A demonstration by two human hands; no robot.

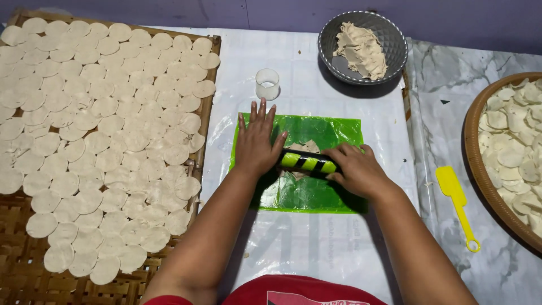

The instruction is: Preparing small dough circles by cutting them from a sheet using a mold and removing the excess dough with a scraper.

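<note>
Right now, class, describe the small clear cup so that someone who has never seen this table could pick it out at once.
Find the green plastic sheet in the middle of the table, where both hands press a striped roller. Just beyond its far left corner, past the left hand, stands the cup. It is the only see-through thing there, far smaller than the grey bowl of dough.

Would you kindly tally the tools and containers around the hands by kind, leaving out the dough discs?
Grey bowl of dough: 1
Clear plastic cup: 1
Green plastic sheet: 1
Black-and-green striped roller: 1
Yellow plastic spatula: 1
Woven trays: 2
Total: 7
</note>
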